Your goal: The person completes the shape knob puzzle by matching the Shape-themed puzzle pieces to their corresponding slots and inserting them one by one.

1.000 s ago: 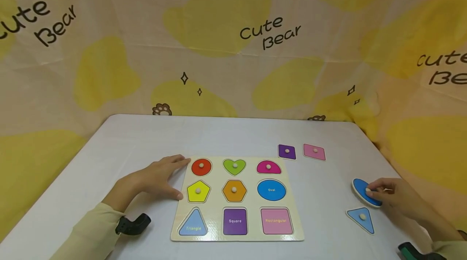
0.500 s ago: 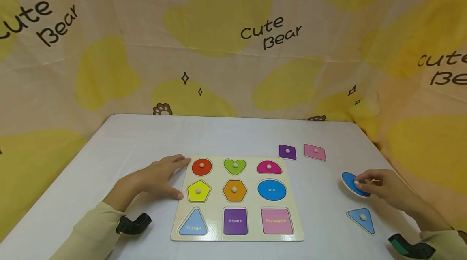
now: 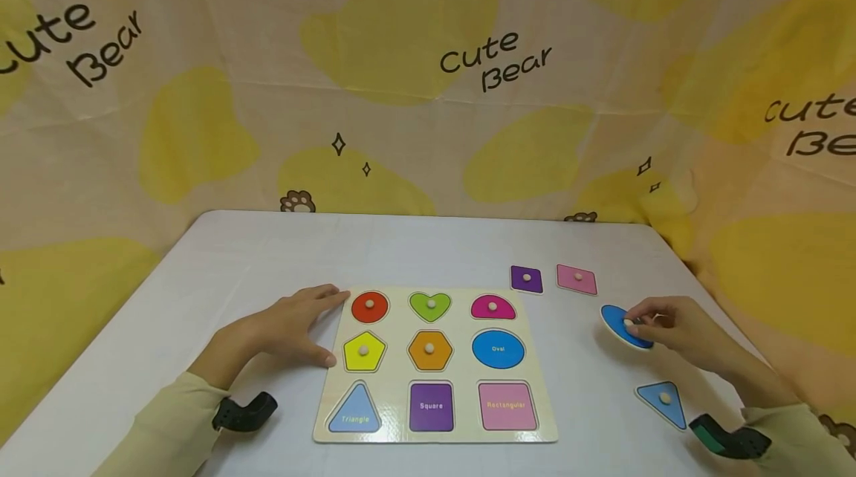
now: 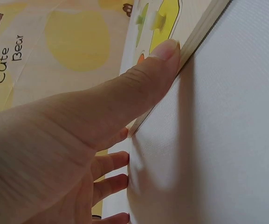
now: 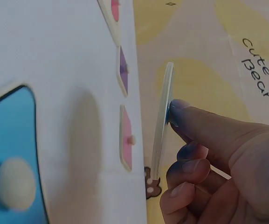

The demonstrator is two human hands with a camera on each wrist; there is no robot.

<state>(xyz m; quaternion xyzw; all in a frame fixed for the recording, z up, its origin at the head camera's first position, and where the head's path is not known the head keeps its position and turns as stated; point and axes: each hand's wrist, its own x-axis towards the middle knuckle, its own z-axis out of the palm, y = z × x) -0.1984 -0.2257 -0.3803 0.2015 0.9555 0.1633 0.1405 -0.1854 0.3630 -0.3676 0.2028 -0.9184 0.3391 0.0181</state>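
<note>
A blue oval puzzle piece (image 3: 614, 321) is pinched by its knob in my right hand (image 3: 682, 332). The right wrist view shows this oval piece (image 5: 162, 126) edge-on, lifted off the table, its shadow falling beside it. My left hand (image 3: 284, 325) rests at the left edge of the puzzle board (image 3: 394, 395), fingers spread, thumb touching the board's side. On the board, the oval recess (image 3: 498, 339) shows its printed blue bottom. Triangle (image 3: 354, 406), square (image 3: 431, 417) and rectangle (image 3: 506, 417) recesses show their printed bottoms in the front row.
A light blue triangle piece (image 3: 665, 403) lies nearest the right forearm. Behind the board's right corner lie a purple square piece (image 3: 525, 284) and a pink rectangle piece (image 3: 575, 285). Several knobbed pieces, such as the orange hexagon (image 3: 430, 359), sit in the board.
My right hand has carried the blue oval piece leftward and away from me, past the triangle piece. The left hand and the board have stayed still.
</note>
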